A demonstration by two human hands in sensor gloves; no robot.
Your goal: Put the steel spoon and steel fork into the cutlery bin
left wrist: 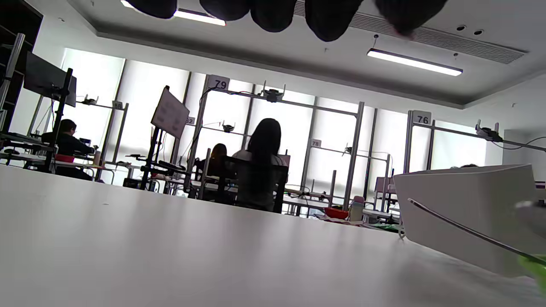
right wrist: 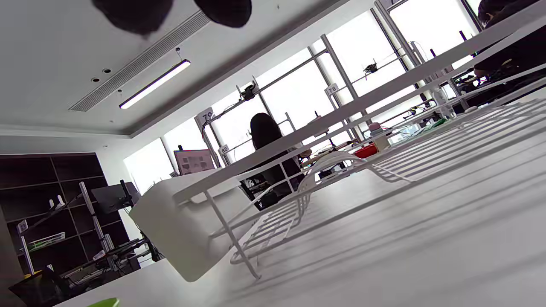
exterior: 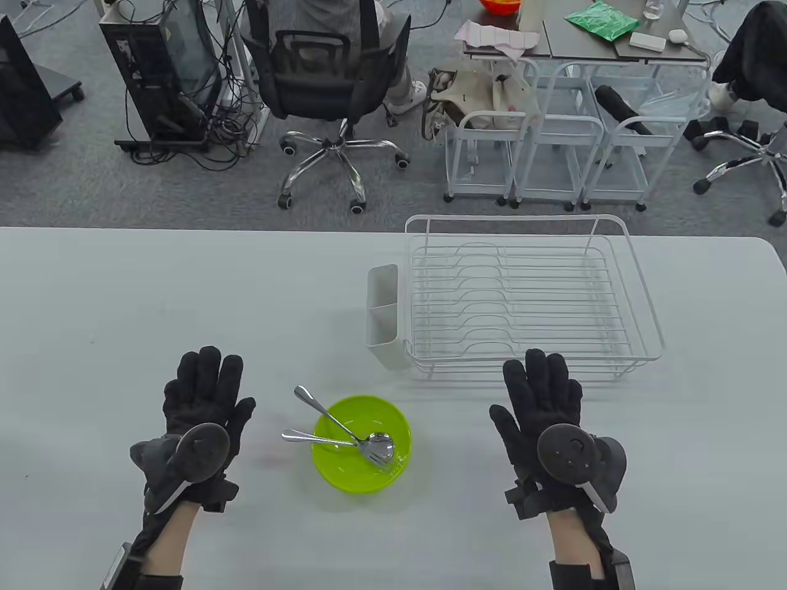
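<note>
A steel spoon (exterior: 380, 438) and a steel fork (exterior: 320, 410) lie crossed in a lime green bowl (exterior: 344, 473), with their handles sticking out over its left rim. The white cutlery bin (exterior: 384, 316) hangs on the left end of the white wire dish rack (exterior: 639, 319), beyond the bowl. My left hand (exterior: 206, 393) rests flat and open on the table left of the bowl, holding nothing. My right hand (exterior: 541, 393) rests flat and open to the right of the bowl, just in front of the rack. The left wrist view shows the bin (left wrist: 465, 204) and one steel handle (left wrist: 460, 228).
The rack stands at the table's far right and holds nothing. The right wrist view shows the bin (right wrist: 179, 230) and the rack's wires (right wrist: 384, 170) close ahead. Office chairs, carts and desks stand beyond the table's far edge.
</note>
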